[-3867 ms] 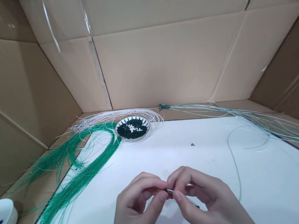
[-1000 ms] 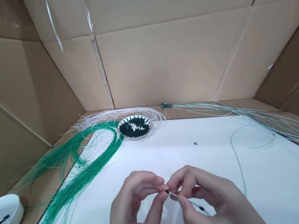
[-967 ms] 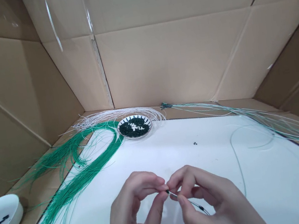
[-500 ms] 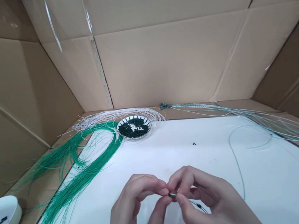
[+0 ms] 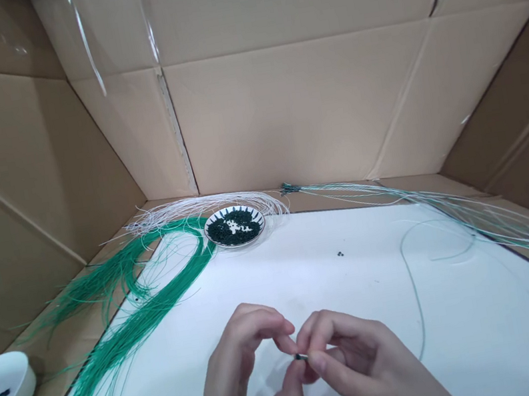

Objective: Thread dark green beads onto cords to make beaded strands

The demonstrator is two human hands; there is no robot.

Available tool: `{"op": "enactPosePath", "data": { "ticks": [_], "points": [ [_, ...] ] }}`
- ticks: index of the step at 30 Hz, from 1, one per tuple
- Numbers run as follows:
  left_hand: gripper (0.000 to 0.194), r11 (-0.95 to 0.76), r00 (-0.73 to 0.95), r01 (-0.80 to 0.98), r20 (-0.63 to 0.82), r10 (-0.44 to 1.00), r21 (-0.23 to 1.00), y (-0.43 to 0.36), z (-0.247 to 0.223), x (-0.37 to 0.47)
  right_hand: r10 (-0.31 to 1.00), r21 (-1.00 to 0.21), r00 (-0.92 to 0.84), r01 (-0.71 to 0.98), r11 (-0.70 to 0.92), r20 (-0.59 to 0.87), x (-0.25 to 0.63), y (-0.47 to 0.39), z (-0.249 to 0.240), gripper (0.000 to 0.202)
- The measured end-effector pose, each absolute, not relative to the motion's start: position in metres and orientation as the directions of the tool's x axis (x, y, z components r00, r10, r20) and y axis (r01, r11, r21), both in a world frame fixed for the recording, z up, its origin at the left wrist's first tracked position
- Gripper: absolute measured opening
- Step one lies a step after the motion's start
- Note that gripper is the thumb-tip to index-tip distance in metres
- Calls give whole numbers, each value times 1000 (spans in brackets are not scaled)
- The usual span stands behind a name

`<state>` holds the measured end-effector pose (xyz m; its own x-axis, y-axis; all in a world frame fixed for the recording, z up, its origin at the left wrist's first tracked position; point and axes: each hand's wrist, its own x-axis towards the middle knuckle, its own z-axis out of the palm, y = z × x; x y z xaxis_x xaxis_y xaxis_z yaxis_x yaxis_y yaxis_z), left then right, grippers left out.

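My right hand (image 5: 355,358) pinches a thin green wire (image 5: 304,357) between thumb and fingertips. A small black bead (image 5: 298,356) sits at the wire's end, sticking out toward the left. Close beside it, my left hand (image 5: 252,369) is open, its thumb and fingertips parted around the bead end. Whether a left fingertip still touches the bead is hard to see. Both hands are above the white board (image 5: 309,285). The rest of the wire is hidden behind my right hand.
A patterned plate (image 5: 209,232) of small black beads stands at the back, near green wires (image 5: 159,296) and white wires (image 5: 170,214). Several tiny beads (image 5: 340,254) lie on the board. A white dish (image 5: 29,382) is at left; more wires (image 5: 427,198) lie right. Cardboard walls (image 5: 280,107) surround everything.
My left thumb and fingers have parted from their pinch at the wire's end. Both hands sit slightly lower, and the view has shifted a little.
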<state>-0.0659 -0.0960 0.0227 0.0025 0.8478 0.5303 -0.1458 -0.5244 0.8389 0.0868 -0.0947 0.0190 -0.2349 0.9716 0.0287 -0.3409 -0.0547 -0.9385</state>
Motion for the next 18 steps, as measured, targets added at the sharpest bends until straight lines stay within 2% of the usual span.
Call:
{"op": "enactPosePath", "data": {
  "ticks": [5, 10, 14, 18],
  "points": [
    [39, -517, 87, -113, 527, 846, 849, -93, 14, -61, 963, -928, -267, -348, -131, -36, 99, -96, 3, 30],
    [44, -502, 165, -68, 506, 846, 862, -87, 4, -57, 958, -949, -277, -272, -158, -80, 114, -93, -3, 34],
    [48, -599, 245, 97, 564, 789, 795, -82, -3, -56, 958, -951, -246, -228, -207, -150, 120, -91, 0, 42],
    [48, -643, 276, 148, 593, 757, 752, -80, -6, -55, 956, -928, -215, -274, -253, -197, 117, -91, 6, 44]
  ]
}}
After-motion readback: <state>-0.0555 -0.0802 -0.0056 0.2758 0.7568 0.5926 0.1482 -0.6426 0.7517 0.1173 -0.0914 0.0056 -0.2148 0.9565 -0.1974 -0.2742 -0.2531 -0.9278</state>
